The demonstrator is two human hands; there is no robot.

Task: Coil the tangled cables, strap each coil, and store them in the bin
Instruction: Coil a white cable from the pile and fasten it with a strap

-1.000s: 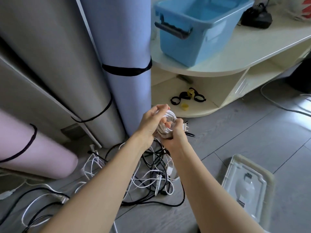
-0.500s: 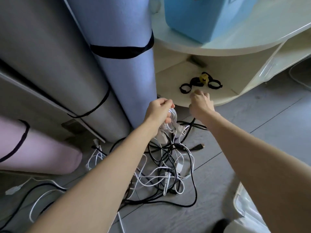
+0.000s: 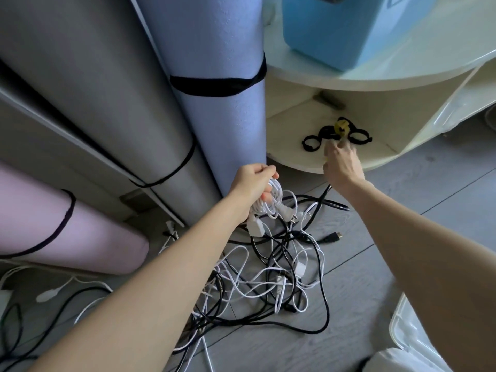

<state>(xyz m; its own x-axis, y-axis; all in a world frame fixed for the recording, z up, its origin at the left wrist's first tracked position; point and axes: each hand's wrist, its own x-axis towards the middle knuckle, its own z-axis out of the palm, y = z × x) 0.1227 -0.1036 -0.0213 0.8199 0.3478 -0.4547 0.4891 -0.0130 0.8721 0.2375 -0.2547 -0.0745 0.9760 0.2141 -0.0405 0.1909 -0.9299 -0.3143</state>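
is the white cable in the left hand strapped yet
Not yet strapped. The left hand grips the white coil with no band visible around it, while the right hand reaches the straps on the lower shelf.

- The blue bin (image 3: 349, 30) is cut off by the top edge; its rim and inside are unseen.
- The right hand (image 3: 342, 163) hides its fingertips' contact with the straps (image 3: 332, 134) below the bin.
- The white lid (image 3: 410, 334), far below the bin, runs off the bottom edge.

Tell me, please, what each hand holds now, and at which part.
The left hand grips the white cable coil around its bundled loops, plugs hanging below. The right hand reaches the straps on the lower shelf; whether its fingers hold one cannot be told.
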